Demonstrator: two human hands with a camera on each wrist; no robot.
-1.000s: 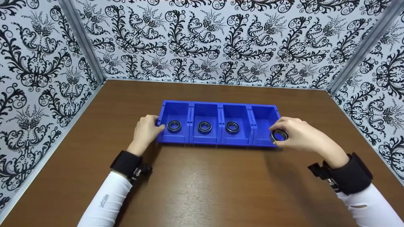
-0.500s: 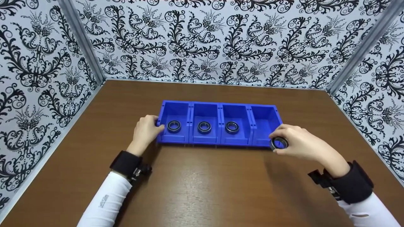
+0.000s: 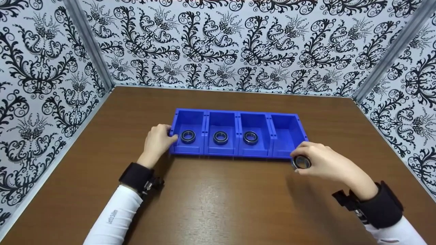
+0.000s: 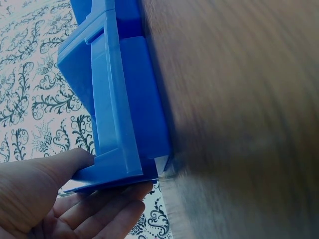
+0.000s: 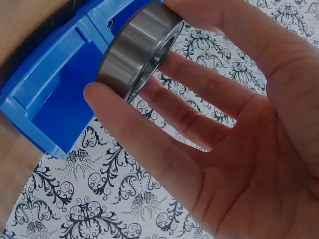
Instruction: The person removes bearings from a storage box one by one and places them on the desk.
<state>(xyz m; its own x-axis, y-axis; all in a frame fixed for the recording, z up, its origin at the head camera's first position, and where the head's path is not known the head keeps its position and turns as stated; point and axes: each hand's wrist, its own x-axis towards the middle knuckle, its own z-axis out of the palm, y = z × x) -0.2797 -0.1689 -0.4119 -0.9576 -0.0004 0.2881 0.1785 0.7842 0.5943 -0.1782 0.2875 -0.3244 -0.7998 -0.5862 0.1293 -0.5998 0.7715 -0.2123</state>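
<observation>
A blue divided bin (image 3: 286, 139) has several compartments in a row. Ball bearings lie flat in three of them: the leftmost (image 3: 188, 142), the second (image 3: 220, 142) and the third (image 3: 250, 142); the rightmost compartment holds none. My left hand (image 3: 157, 144) grips the bin's left end wall, and the left wrist view has the thumb over the rim and fingers along the outer side. Between thumb and fingertips, my right hand (image 3: 322, 160) pinches another bearing (image 5: 132, 52) on edge, just off the bin's front right corner. Its steel outer ring shows in the right wrist view.
The bin stands on a brown wooden table (image 3: 218, 200). Patterned black-and-white panels (image 3: 224, 44) with grey corner posts (image 3: 90, 44) enclose the back and sides. Black camera straps (image 3: 136, 177) are around both wrists.
My right hand has moved toward the front with the bearing, from over the rightmost compartment's front corner to just in front of it. The left hand and bin look still.
</observation>
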